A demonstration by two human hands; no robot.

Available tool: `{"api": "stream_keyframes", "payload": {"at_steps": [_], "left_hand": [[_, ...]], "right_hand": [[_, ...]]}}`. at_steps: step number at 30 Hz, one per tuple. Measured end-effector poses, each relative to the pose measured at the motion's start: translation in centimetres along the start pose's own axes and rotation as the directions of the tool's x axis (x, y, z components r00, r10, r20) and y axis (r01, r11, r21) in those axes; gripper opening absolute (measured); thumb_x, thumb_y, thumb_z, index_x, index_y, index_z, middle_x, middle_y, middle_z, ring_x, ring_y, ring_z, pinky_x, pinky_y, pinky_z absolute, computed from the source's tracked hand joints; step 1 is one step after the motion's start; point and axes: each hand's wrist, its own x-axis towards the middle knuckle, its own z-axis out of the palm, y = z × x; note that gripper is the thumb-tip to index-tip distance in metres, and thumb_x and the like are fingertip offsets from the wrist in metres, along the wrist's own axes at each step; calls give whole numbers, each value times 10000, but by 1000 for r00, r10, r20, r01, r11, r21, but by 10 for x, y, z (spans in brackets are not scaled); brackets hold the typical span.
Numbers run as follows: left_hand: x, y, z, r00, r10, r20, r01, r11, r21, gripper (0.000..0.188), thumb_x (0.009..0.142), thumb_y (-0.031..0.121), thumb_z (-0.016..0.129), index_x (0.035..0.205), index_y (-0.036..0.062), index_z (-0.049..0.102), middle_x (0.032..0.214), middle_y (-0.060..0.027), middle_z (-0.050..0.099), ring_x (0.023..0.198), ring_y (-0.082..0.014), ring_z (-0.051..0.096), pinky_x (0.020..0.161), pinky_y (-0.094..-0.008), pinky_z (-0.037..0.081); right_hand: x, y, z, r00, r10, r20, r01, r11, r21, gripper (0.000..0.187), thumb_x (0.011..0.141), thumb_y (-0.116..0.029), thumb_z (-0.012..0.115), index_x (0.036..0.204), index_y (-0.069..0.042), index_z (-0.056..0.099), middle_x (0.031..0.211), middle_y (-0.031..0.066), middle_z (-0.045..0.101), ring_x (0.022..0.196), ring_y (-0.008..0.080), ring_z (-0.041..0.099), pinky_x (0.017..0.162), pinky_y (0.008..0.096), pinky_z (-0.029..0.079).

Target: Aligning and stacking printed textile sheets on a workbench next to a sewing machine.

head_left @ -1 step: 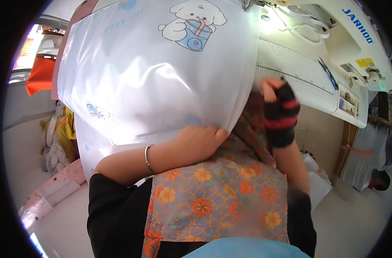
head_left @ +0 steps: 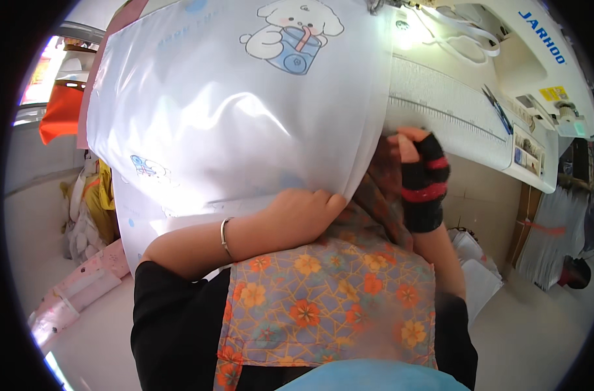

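Note:
A large, glossy white plastic sheet (head_left: 199,85) with a cartoon puppy print spreads in front of me. My left hand (head_left: 308,212), with a bangle on its wrist, is closed on the sheet's near right edge. My right hand (head_left: 422,163) wears a black fingerless glove with red stripes. Its fingers are curled in beside the table's front edge, next to a raised fold of my flowered apron (head_left: 336,293). Whatever those fingers hold, if anything, is hidden.
A white sewing machine (head_left: 538,58) stands at the upper right, over a table with a printed ruler (head_left: 447,112). Blue-handled snips (head_left: 498,109) and a coil of white strap (head_left: 463,36) lie there. Plastic sheets (head_left: 548,234) hang at right; pink printed material (head_left: 82,290) lies lower left.
My right hand has moved slightly toward me and to the left. My left hand keeps its grip, and the sheet has barely shifted.

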Motion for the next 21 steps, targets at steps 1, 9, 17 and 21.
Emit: {"api": "stream_keyframes", "payload": {"at_steps": [1,9,17,21], "left_hand": [[3,1,7,998,-10,-65,10,1000,-6,272,800,170,617,999,16,513,865,-161,600,745,-349,634,608,-439,519],[24,17,-20,975,165,148,-201,939,279,298,763,170,677,990,3,578,922,-158,633,859,-314,629,703,-403,540],[93,-73,-79,567,182,-803,298,864,406,466,907,442,566,1282,167,577,1376,-118,507,1309,-345,429,1042,-615,325],[107,-93,-96,680,107,-726,321,846,425,523,936,507,485,1355,195,518,1439,-127,444,1334,-347,396,1050,-617,315]], "right_hand": [[-15,-4,4,917,371,148,-398,882,253,326,852,-123,658,1171,-63,630,1200,131,614,1088,229,581,946,375,458],[-75,-19,59,631,589,505,-733,239,637,512,843,-123,702,1315,-21,529,1230,89,611,1135,193,555,969,361,455],[-64,-25,50,592,565,574,-766,175,618,448,830,-206,737,1210,1,622,1106,101,681,1014,185,619,884,339,499],[-54,-15,54,558,589,585,-778,125,616,423,832,-206,733,1186,5,636,1080,94,690,994,184,626,872,339,503]]}}
